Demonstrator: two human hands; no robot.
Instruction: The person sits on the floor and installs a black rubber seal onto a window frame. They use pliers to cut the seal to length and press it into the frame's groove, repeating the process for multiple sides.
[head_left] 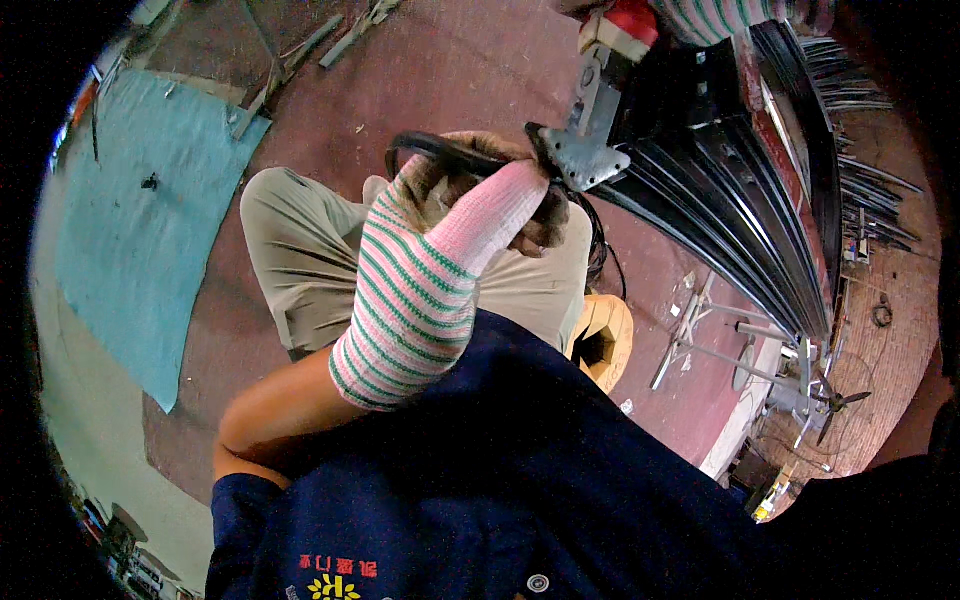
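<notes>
Head view: left hand (470,215), striped glove, grips black cable (440,150).

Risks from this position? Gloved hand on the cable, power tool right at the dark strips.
1. The left hand grips the black cable right beside the tool's metal guard; a slip might bring fingers or cable against it.
2. The cable loops down over the lap close to the tool, so it may snag.
3. The right hand is mostly out of view at the top edge, so its hold on the power tool cannot be judged.
</notes>
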